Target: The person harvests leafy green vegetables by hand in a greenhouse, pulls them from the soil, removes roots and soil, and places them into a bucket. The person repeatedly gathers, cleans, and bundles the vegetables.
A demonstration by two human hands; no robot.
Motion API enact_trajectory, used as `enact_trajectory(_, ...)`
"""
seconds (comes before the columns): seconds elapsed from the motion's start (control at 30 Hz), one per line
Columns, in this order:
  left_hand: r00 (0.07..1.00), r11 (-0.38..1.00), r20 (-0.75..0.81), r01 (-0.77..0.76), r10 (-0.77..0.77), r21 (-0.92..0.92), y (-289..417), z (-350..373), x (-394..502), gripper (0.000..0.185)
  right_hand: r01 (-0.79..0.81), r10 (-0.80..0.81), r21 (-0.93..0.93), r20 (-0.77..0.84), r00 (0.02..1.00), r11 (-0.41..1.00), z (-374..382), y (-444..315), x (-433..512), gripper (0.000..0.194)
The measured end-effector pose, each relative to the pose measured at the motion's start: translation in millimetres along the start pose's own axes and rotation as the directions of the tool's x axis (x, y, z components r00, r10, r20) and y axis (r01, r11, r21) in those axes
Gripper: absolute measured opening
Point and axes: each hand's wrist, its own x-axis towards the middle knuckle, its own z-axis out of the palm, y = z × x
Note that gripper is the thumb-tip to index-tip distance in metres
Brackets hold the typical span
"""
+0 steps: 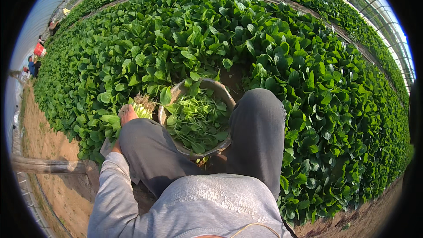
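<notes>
My left hand [127,115] grips a bunch of leafy greens [142,110] beside my left knee. The pale stems and brown roots of the bunch point up and to the right, and its leaves hang to the left of the hand. My right hand is out of view. Between my knees stands a round basin [164,115] with a worn rim. Loose picked leaves and thin stems [198,115] lie inside it. My left knee hides part of the left wrist.
Dense leafy green plants [317,112] grow ahead and on both sides. Bare soil [233,77] shows just beyond the basin. At left are a sandy path [53,142] and a wooden pole [49,166]. A person [32,66] is far left, near a red object [39,50]. Greenhouse hoops [373,1] arch overhead.
</notes>
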Motion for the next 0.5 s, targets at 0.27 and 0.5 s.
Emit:
enact_trajectory(0.27,0.99,0.993,0.137,0.031,-0.015,-0.112,21.0,-38.9,-4.6,0.074,0.111,-0.113,-0.051,-0.037,0.993,0.993,-3.1,-59.6,1.7,0.012)
enact_trajectory(0.5,0.955,0.98,0.287,0.124,-0.075,-0.157,33.1,-62.0,-6.4,0.123,0.137,-0.153,-0.144,-0.104,0.983,0.98,-48.6,-78.3,4.8,0.012)
